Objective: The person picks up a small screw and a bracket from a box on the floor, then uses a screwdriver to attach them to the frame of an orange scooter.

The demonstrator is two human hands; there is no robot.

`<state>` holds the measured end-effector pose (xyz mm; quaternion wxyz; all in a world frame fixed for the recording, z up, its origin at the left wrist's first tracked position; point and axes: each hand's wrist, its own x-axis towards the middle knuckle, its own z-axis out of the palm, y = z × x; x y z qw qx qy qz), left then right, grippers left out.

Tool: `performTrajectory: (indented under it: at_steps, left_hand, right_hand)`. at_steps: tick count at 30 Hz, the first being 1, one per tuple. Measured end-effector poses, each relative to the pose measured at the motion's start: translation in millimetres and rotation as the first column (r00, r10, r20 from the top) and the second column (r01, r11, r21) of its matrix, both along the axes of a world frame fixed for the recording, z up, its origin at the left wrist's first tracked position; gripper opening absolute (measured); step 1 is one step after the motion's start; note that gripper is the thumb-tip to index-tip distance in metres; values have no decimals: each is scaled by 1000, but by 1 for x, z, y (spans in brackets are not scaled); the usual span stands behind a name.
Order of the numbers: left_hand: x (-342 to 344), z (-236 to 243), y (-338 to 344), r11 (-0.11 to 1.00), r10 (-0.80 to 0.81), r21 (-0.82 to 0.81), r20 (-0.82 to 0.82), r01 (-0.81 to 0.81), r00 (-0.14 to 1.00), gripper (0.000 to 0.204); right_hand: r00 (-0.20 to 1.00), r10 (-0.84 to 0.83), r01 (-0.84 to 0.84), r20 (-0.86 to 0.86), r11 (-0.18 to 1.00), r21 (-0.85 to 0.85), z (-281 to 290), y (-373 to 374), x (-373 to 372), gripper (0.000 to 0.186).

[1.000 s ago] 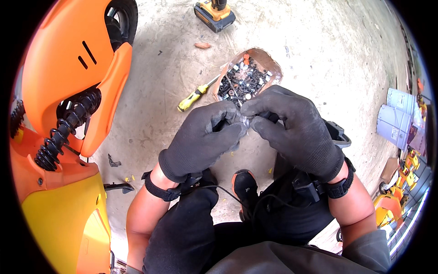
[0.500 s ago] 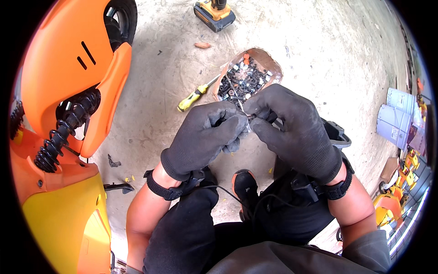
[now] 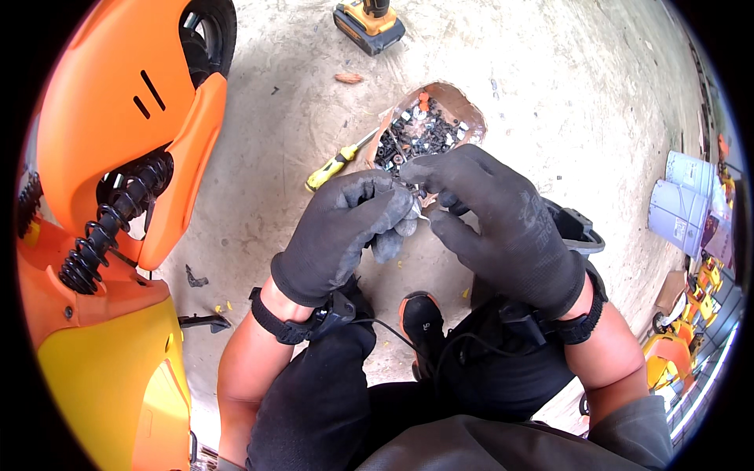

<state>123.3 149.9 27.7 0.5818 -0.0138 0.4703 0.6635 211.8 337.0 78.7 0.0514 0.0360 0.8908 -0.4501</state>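
Both my hands wear dark grey gloves and meet in front of an open cardboard box of loose screws and small fasteners. My left hand is closed, thumb against fingers, on a small pale, see-through piece that looks like thin plastic; its kind is not clear. My right hand is just to the right of it, thumb and forefinger spread apart. The right thumb tip is close beside the pale piece; whether it touches is hard to tell. No object shows between the right fingers.
A yellow-handled screwdriver lies with its shaft against the box. Farther off stands a yellow-and-black power tool with its battery. An orange and yellow vehicle body with a black coil spring fills the left. Bluish bins stand at far right.
My right thumb and forefinger have parted from their pinch on a small dark piece, which no longer shows between them. My left hand keeps its pinch, with the pale piece more visible.
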Motion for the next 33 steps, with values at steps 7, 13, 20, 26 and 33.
performTrajectory:
  at_steps: [7, 13, 20, 26, 33]
  left_hand:
    - [3, -3, 1, 1000, -8, -30, 32, 8, 999, 21]
    - [5, -3, 2, 999, -1, -34, 46, 3, 999, 22]
    - [4, 0, 1, 995, -73, -60, 40, 76, 996, 21]
    - [-2, 7, -1, 977, -210, -59, -133, 204, 969, 19]
    - [5, 10, 0, 975, -220, -57, -327, 213, 919, 16]
  right_hand:
    - [998, 40, -33, -50, 991, 127, 4, -2, -2, 33]
    - [997, 51, -37, -65, 979, 199, 6, -3, 0, 28]
    - [992, 49, -25, -118, 981, 194, 3, 0, -4, 23]
    - [998, -49, 54, 51, 993, -108, -3, 5, -3, 11]
    - [963, -66, 126, 263, 967, -219, -3, 6, 1, 8]
